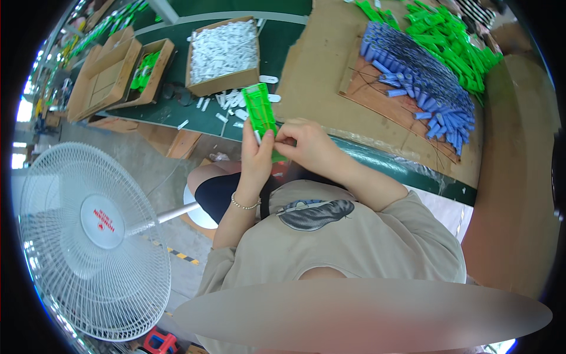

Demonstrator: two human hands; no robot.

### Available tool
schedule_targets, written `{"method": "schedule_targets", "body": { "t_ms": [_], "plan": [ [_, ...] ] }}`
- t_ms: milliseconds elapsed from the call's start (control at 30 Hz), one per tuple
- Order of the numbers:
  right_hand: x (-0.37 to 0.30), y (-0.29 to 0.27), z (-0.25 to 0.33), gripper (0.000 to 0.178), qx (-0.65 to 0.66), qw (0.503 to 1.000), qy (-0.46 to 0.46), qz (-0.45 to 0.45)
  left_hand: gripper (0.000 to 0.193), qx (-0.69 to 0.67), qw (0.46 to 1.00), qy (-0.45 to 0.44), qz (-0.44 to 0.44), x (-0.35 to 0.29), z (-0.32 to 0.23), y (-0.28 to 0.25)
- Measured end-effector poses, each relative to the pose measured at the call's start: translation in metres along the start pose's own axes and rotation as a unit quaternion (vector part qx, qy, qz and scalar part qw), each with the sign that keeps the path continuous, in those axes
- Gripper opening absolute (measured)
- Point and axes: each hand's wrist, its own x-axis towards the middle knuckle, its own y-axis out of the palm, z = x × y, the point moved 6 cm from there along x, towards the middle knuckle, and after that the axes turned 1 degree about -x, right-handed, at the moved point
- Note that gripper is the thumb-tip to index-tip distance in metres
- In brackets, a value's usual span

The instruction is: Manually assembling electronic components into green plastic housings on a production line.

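Observation:
A long, narrow green plastic housing (258,105) is held up in front of me, just off the table's front edge. My left hand (257,160) grips its lower part, fingers wrapped round it, and a thin white piece shows beside the fingers. Close by on the right, my right hand (309,144) is closed in a pinch at the housing's lower end. Whatever lies between those fingertips is too small to make out. Fine thin lines, perhaps wires, run inside the housing.
Loose white plastic pieces (234,105) lie before a carton of white parts (227,88). At right, blue cylinders with thin leads (407,56) lie on cardboard, with green housings (454,50) behind. Cartons (97,88) stand at left. A white fan (94,259) is to my left.

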Motion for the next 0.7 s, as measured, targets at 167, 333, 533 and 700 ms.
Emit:
{"method": "schedule_targets", "body": {
  "t_ms": [167,333,533,700],
  "plan": [
    [-0.011,-0.123,-0.076,0.018,-0.196,0.944,0.103,-0.244,0.035,-0.108,0.992,-0.065,0.012,-0.001,0.008,-0.007],
    [-0.03,-0.213,-0.145,0.014,-0.518,0.819,0.132,-0.21,0.039,-0.102,0.991,-0.071,0.048,-0.004,0.013,0.0],
    [0.002,-0.207,-0.152,0.015,-0.599,0.779,0.132,-0.133,0.044,-0.119,0.985,-0.104,0.071,-0.007,0.013,0.015],
    [0.031,-0.192,-0.183,0.017,-0.627,0.761,0.158,-0.058,0.045,-0.097,0.99,-0.072,0.077,-0.009,0.008,0.013]
  ]
}}
